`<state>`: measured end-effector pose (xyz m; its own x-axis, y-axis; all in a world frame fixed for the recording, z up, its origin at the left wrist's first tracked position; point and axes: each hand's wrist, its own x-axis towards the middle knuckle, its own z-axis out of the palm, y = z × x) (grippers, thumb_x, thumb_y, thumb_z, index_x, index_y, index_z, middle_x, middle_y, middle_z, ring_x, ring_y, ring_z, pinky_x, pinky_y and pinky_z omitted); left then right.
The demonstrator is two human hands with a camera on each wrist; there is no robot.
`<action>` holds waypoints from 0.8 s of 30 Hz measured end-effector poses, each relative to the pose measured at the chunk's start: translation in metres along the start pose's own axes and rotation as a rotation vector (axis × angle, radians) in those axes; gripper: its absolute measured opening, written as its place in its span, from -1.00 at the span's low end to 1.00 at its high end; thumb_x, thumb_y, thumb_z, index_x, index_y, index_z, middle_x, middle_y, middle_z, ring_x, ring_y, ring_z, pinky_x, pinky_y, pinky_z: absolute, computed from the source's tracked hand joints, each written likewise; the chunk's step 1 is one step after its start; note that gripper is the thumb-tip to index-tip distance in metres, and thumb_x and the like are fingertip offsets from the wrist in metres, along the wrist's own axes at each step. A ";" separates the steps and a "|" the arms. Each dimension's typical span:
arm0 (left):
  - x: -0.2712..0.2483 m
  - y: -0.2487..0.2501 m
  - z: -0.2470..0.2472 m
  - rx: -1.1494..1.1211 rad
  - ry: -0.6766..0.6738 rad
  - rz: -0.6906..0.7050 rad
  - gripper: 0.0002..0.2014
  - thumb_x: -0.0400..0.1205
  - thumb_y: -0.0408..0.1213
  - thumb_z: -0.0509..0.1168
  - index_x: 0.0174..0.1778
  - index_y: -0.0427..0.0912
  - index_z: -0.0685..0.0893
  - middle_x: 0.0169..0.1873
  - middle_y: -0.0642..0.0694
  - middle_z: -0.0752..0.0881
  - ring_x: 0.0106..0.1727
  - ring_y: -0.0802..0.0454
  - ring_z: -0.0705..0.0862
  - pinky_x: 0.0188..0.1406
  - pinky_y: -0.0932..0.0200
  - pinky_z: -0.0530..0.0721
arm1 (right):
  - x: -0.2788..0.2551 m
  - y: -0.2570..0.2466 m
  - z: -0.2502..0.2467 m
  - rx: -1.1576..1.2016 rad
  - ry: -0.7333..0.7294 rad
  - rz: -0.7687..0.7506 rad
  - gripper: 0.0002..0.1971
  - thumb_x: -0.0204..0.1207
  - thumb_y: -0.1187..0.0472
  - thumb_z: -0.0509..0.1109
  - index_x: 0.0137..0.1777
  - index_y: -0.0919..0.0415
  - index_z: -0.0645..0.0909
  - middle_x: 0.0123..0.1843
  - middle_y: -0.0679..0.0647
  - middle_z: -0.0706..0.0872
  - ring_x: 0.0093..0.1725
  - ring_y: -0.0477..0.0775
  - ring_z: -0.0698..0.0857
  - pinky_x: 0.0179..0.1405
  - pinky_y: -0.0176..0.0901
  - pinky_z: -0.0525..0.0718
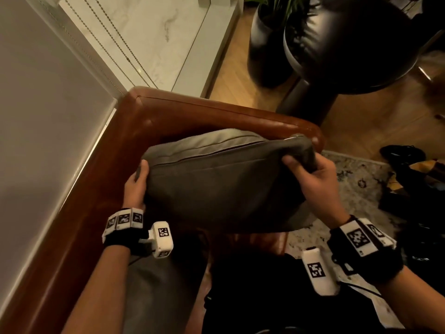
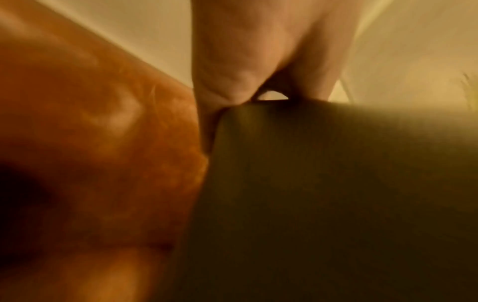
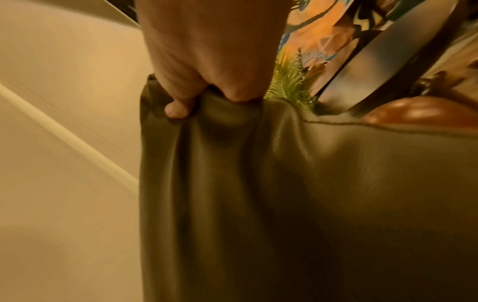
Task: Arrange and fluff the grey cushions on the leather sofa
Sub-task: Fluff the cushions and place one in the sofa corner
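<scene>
A grey cushion point(image 1: 221, 184) is held up over the corner of the brown leather sofa point(image 1: 168, 112). My left hand point(image 1: 137, 184) grips its left corner, thumb on the near face. My right hand point(image 1: 310, 172) bunches the right top corner in curled fingers. In the right wrist view the fingers point(image 3: 207, 85) clench gathered grey fabric point(image 3: 284, 183). In the left wrist view the hand point(image 2: 245, 61) holds the cushion's edge point(image 2: 310, 183) beside the sofa leather point(image 2: 90, 143). Another grey cushion point(image 1: 154, 292) lies on the seat under my left forearm.
A wall point(image 1: 43, 116) and a marble sill point(image 1: 154, 37) run behind the sofa. Beyond the armrest stand a dark planter point(image 1: 267, 44) and a black chair point(image 1: 349, 49) on wood floor. A patterned rug point(image 1: 356, 189) and dark clutter point(image 1: 409, 179) lie to the right.
</scene>
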<state>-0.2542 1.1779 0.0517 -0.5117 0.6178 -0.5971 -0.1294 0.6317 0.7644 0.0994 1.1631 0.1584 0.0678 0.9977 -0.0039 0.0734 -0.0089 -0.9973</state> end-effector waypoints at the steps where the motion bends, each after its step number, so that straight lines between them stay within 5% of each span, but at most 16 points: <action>1: -0.001 0.004 -0.001 -0.115 -0.003 0.028 -0.31 0.42 0.09 0.43 0.38 -0.25 0.54 0.32 -0.23 0.63 0.36 -0.12 0.61 0.38 0.02 0.55 | 0.002 0.009 -0.006 -0.014 0.029 0.040 -0.84 0.50 0.31 0.39 -0.07 0.00 0.66 -0.22 -0.36 0.79 -0.12 -0.38 0.71 -0.10 -0.50 0.61; 6: -0.030 0.029 0.026 -0.101 0.001 0.275 -0.48 0.43 -0.28 0.52 0.28 -0.29 0.56 0.18 -0.21 0.69 0.12 0.01 0.69 0.09 0.27 0.64 | 0.021 0.075 -0.052 -0.241 0.143 0.414 -0.65 0.59 0.19 0.33 0.36 0.17 0.52 0.30 0.11 0.67 0.24 0.03 0.63 0.19 -0.08 0.58; 8: -0.057 0.036 0.057 0.028 0.008 0.430 -0.50 0.36 -0.30 0.56 0.17 -0.17 0.52 0.06 -0.12 0.69 -0.02 0.18 0.70 -0.01 0.36 0.63 | 0.023 0.085 -0.057 -0.328 0.010 0.564 -0.54 0.60 0.20 0.32 0.49 0.16 0.41 0.45 0.14 0.53 0.36 0.11 0.55 0.28 0.00 0.56; 10: -0.087 0.031 0.093 0.137 -0.070 0.558 -0.49 0.33 -0.32 0.58 0.07 -0.06 0.44 -0.13 -0.02 0.70 -0.19 0.37 0.67 -0.13 0.40 0.63 | 0.021 0.075 -0.040 -0.391 -0.233 0.506 -0.46 0.54 0.10 0.39 0.51 0.03 0.38 0.47 0.03 0.47 0.39 0.05 0.53 0.36 0.01 0.55; 12: -0.120 0.013 0.130 0.210 -0.203 0.600 -0.52 0.36 -0.35 0.54 0.07 -0.07 0.44 -0.22 0.06 0.70 -0.23 0.27 0.71 -0.10 0.30 0.67 | 0.014 0.060 -0.009 -0.208 -0.434 0.522 -0.42 0.45 0.01 0.39 0.48 -0.08 0.35 0.41 -0.05 0.50 0.34 -0.06 0.57 0.34 -0.07 0.57; 15: -0.153 -0.033 0.170 0.355 -0.428 0.537 -0.56 0.46 -0.48 0.36 0.25 -0.23 0.44 -0.05 -0.21 0.77 -0.02 -0.08 0.77 -0.01 0.15 0.68 | 0.006 0.075 0.027 0.034 -0.326 0.626 -0.69 0.50 0.08 0.37 0.22 0.11 0.54 0.05 0.01 0.72 -0.01 -0.16 0.72 -0.05 -0.31 0.69; 17: -0.156 -0.061 0.176 0.377 -0.635 0.318 -0.53 0.52 -0.50 0.32 0.35 -0.32 0.39 0.16 -0.31 0.73 0.04 0.17 0.76 -0.04 0.43 0.64 | 0.006 0.107 0.028 -0.183 -0.125 0.609 -0.85 0.49 0.17 0.45 0.00 0.19 0.61 -0.14 0.15 0.73 -0.16 0.07 0.75 -0.19 -0.10 0.70; 19: -0.141 -0.073 0.167 0.331 -0.752 0.224 -0.59 0.56 -0.47 0.33 0.33 -0.29 0.46 0.21 -0.27 0.71 -0.08 0.58 0.66 0.01 0.49 0.60 | 0.007 0.134 0.015 -0.448 -0.058 0.543 -0.82 0.48 0.29 0.43 0.07 0.27 0.65 -0.04 0.28 0.77 0.02 0.26 0.74 -0.05 -0.03 0.63; 21: -0.118 -0.065 0.145 0.331 -0.603 0.376 -0.71 0.58 -0.33 0.32 0.23 -0.26 0.60 0.14 -0.20 0.75 -0.07 0.53 0.65 0.04 0.42 0.64 | 0.009 0.142 0.007 -0.573 -0.087 0.443 -0.76 0.51 0.36 0.38 0.17 0.33 0.65 0.10 0.30 0.76 0.15 0.23 0.70 -0.07 -0.25 0.49; 24: -0.076 -0.041 0.094 0.530 -0.060 0.791 -0.75 0.57 -0.19 0.28 0.10 -0.21 0.68 0.05 -0.17 0.75 0.11 0.08 0.61 0.22 0.14 0.50 | 0.007 0.136 -0.002 -0.463 -0.120 0.430 -0.72 0.56 0.32 0.35 0.26 0.30 0.61 0.18 0.23 0.74 0.21 0.18 0.67 0.09 -0.16 0.55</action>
<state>-0.1299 1.1497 0.0425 -0.2396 0.9706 0.0233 0.6448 0.1411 0.7512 0.1121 1.1691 0.0227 0.0770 0.8989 -0.4314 0.4885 -0.4112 -0.7696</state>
